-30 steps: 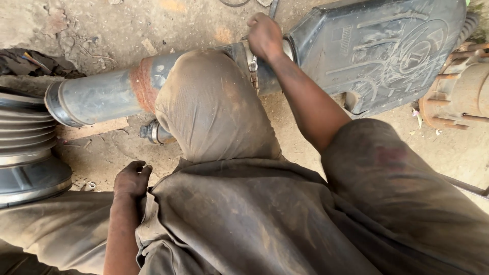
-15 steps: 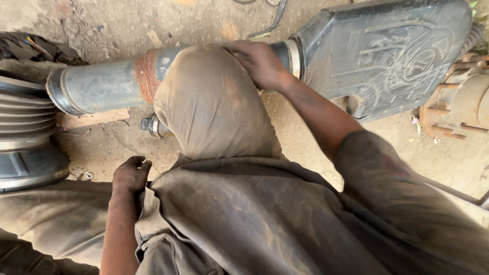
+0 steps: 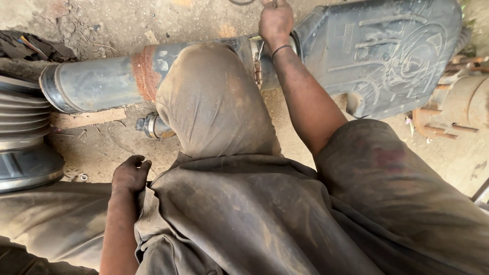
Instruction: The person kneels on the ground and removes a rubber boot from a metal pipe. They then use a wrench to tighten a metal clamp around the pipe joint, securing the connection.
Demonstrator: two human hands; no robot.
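My right hand [image 3: 275, 20] reaches far forward and grips something thin at the top edge of view, just above the metal clamp [image 3: 257, 61] that joins the grey pipe [image 3: 102, 81] to the dark flat housing [image 3: 387, 51]; what it holds is cut off. A rust band circles the pipe. My left hand [image 3: 130, 173] rests curled on my dusty trouser leg, with nothing in it. My bent knee [image 3: 211, 97] hides the pipe's middle.
A ribbed black rubber bellows [image 3: 23, 132] stands at the left. A small metal fitting [image 3: 152, 126] and a wooden strip [image 3: 86, 118] lie on the dirt floor under the pipe. Rusty metal parts [image 3: 458, 102] sit at the right.
My right hand has moved from the clamp up past the pipe to the top edge of view. The left hand has stayed on my leg.
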